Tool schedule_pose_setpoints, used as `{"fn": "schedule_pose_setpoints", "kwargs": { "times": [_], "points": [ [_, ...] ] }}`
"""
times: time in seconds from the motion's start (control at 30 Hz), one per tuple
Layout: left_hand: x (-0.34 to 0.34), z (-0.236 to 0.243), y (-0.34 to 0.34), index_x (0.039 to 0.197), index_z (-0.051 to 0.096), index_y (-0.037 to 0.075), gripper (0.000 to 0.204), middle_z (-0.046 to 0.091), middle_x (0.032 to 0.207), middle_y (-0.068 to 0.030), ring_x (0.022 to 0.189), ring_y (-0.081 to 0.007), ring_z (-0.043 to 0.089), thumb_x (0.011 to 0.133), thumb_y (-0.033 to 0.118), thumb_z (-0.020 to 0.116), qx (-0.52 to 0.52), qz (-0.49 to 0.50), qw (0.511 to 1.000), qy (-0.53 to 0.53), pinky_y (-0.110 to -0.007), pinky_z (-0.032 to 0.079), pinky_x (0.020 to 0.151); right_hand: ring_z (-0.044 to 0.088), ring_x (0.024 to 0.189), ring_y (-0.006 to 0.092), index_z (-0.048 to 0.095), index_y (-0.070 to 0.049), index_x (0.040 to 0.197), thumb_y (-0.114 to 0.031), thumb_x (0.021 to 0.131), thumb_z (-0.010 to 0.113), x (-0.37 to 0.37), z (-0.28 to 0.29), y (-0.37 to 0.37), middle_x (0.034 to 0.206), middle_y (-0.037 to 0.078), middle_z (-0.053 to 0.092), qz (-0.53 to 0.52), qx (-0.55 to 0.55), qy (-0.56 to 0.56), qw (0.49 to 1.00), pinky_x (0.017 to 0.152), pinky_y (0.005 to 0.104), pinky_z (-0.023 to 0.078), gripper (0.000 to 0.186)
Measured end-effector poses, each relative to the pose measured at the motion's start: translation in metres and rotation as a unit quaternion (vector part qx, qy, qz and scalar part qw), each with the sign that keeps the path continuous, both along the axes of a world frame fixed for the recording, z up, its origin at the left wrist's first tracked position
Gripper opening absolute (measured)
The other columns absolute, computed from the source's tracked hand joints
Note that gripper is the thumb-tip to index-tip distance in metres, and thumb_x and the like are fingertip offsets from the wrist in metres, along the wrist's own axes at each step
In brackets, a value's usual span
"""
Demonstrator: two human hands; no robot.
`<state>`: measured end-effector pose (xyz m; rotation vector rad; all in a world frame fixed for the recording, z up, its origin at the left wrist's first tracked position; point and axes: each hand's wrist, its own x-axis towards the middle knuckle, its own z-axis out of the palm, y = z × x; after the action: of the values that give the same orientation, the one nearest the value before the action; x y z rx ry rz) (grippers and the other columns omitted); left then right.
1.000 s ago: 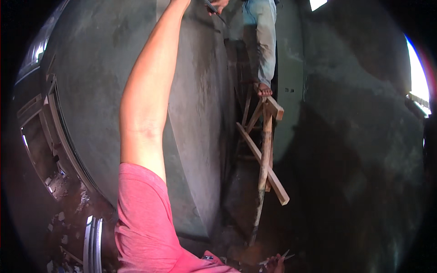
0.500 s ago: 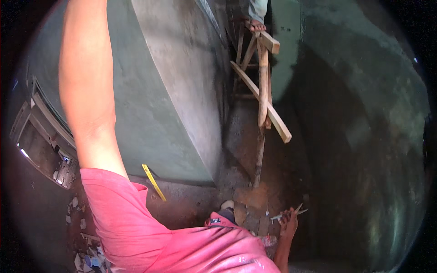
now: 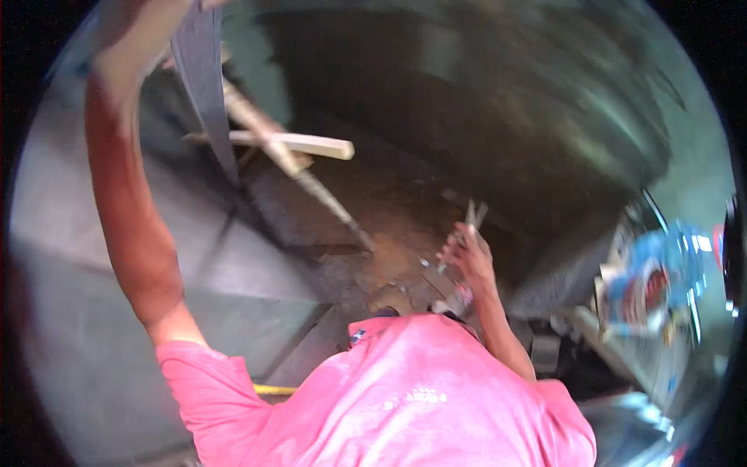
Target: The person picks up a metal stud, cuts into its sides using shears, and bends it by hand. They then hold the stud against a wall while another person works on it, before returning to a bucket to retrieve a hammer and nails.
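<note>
Although motion blur limits the inspection, the raised left hand (image 3: 208,4) is found at the far left, mostly cut off by the edge of view, apparently at the wide end of a long, tapering flat grey strip (image 3: 204,78), metal by its look. How far its fingers are open, and how firm their hold, cannot be told. The strip hangs at a slant, narrow end nearest, across the view of a pale round wooden pole (image 3: 253,117) and a squared pale timber bar (image 3: 319,145); contact with either cannot be confirmed. The right hand (image 3: 476,261), right of centre, has its fingers loosely curled around a slim metallic tool with two spread points (image 3: 471,213), directed toward the far side. Assessment: good handling calls for a firm hold at the strip's wide end, its narrow end guided clear of the bar, and the tool's points turned away from the body.
</note>
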<state>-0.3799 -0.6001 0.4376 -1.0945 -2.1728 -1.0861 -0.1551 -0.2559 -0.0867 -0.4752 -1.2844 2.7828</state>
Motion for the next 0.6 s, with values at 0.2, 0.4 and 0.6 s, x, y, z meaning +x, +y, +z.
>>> {"fn": "schedule_pose_setpoints", "kwargs": {
  "times": [0.2, 0.4, 0.6],
  "points": [
    [0.048, -0.162, 0.183, 0.097, 0.069, 0.002, 0.009, 0.054, 0.071, 0.0065, 0.058, 0.0009, 0.043, 0.092, 0.008, 0.066, -0.079, -0.506, 0.813, -0.277, -0.018, 0.033, 0.047, 0.055, 0.064, 0.0128, 0.054, -0.002, 0.113, -0.042, 0.102, 0.052, 0.055, 0.012, -0.019, 0.078, 0.004, 0.054, -0.214, -0.017, -0.002, 0.977, 0.053, 0.0292, 0.049, 0.041],
    [0.084, -0.264, 0.248, 0.095, 0.064, 0.002, 0.039, 0.045, 0.065, 0.0047, 0.056, -0.0061, 0.040, 0.096, 0.042, 0.065, -0.166, -0.661, 0.588, -0.436, -0.025, 0.035, 0.051, 0.053, 0.055, 0.0140, 0.058, -0.002, 0.099, -0.045, 0.097, 0.061, 0.157, 0.011, -0.081, 0.066, 0.001, 0.052, -0.366, -0.002, -0.113, 0.924, 0.046, 0.0284, 0.044, 0.043],
    [0.162, -0.325, 0.298, 0.095, 0.063, 0.001, 0.044, 0.047, 0.063, 0.0023, 0.053, -0.0073, 0.042, 0.095, 0.045, 0.064, -0.263, -0.698, 0.469, -0.473, -0.026, 0.039, 0.050, 0.061, 0.060, 0.0195, 0.062, 0.000, 0.104, -0.034, 0.099, 0.061, 0.251, -0.006, -0.134, 0.071, 0.006, 0.060, -0.494, -0.075, -0.091, 0.861, 0.055, 0.0355, 0.054, 0.034]
  ]
}}
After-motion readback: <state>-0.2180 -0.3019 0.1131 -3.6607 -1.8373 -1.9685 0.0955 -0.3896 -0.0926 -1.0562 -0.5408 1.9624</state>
